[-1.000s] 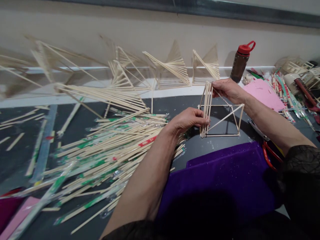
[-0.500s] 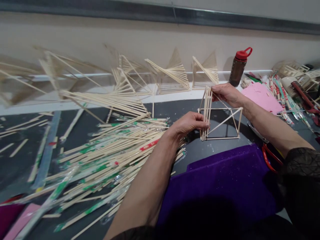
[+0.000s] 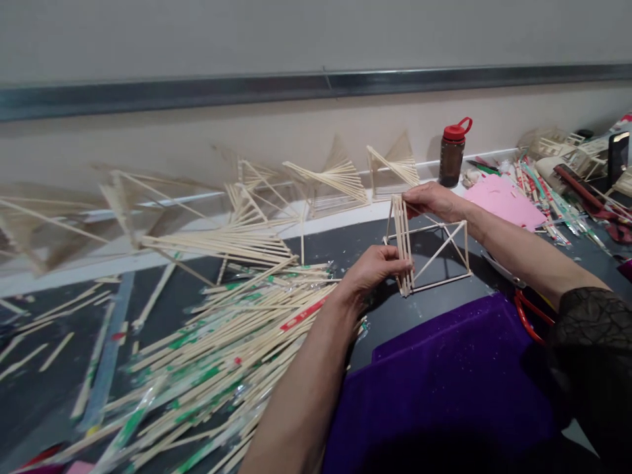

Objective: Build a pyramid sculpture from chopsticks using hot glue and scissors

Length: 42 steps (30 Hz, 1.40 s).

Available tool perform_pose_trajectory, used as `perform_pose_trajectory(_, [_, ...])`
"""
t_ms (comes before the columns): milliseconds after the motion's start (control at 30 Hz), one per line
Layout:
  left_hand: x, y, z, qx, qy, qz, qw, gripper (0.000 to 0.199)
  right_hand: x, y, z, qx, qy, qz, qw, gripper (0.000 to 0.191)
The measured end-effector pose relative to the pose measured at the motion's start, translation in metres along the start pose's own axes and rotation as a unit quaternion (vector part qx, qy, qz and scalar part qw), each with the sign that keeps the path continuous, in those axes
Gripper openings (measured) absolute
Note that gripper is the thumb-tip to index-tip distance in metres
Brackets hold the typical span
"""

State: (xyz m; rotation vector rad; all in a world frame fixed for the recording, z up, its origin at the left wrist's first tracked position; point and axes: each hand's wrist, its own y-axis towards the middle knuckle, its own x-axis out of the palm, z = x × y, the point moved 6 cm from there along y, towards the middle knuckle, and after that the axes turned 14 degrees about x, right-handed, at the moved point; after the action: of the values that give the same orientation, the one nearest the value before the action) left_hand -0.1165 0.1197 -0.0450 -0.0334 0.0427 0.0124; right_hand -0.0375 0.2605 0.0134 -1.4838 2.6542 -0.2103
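Observation:
A small frame (image 3: 439, 287) built of thin wooden sticks stands on the dark table, with several sticks set side by side along its left face. My left hand (image 3: 378, 270) pinches those sticks low down, between thumb and fingers. At the top of the same sticks, my right hand (image 3: 429, 199) is closed on the upper corner; its fingertips are partly hidden behind the sticks. To the left of my left forearm spreads a pile of chopsticks (image 3: 232, 355), many in clear wrappers with green print.
Finished stick models (image 3: 326, 172) line the wall. A red-capped bottle (image 3: 451, 155) stands behind my right hand. Red-handled scissors (image 3: 527, 316) and a purple cloth (image 3: 444, 368) lie in front. At right are pink paper (image 3: 503, 201) and wrapped sticks; at left, a ruler (image 3: 108, 355).
The camera view has tilted up and turned slightly, so everything sits lower in the picture. Both hands keep their hold on the stick frame, which leans slightly more.

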Motion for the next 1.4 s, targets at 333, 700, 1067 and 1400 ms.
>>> perform_pose_trajectory(333, [-0.003, 0.0, 0.002, 0.004, -0.007, 0.021, 1.0, 0.024, -0.061, -0.031, 0.0, 0.01, 0.058, 0.3, 0.952, 0.015])
perform_pose_trajectory(700, [-0.008, 0.002, 0.004, 0.029, -0.001, 0.065, 0.997, 0.03, -0.105, -0.13, -0.027, -0.102, 0.082, 0.345, 0.93, 0.023])
perform_pose_trajectory(1067, [0.001, 0.0, 0.01, 0.045, 0.015, 0.109, 0.993, 0.037, -0.092, -0.215, 0.004, -0.02, -0.13, 0.372, 0.919, 0.019])
perform_pose_trajectory(1400, [0.009, -0.016, 0.004, 0.066, -0.027, 0.172, 0.982, 0.033, -0.145, -0.239, 0.065, 0.33, -0.543, 0.404, 0.658, 0.038])
